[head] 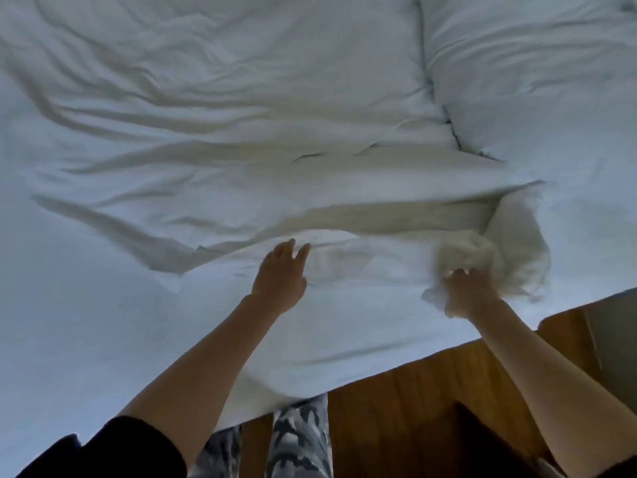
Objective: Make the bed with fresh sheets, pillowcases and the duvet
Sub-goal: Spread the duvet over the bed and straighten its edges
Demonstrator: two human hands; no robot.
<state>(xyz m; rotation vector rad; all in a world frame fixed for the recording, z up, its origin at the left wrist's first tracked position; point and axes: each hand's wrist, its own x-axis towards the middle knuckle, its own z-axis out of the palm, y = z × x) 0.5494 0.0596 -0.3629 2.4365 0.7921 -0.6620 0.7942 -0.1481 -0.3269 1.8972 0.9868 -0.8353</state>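
The white duvet (241, 139) lies rumpled across the bed (86, 339), its near edge folded back in long creases. At that edge's right end the right hand (468, 294) grips a bunched corner of the duvet, fingers curled into the cloth. Left of it, the left hand (281, 277) reaches toward the same edge with fingers straight and spread, holding nothing. Beyond the duvet's far right side lies a white pillow (537, 70). Below the bed's near edge shows wooden floor (413, 408).

Rumpled white duvet (224, 139) spread over the bed's white sheet (86, 339), plump white pillow (537, 70) at its right, brown wooden floor (413, 408) below the bed edge
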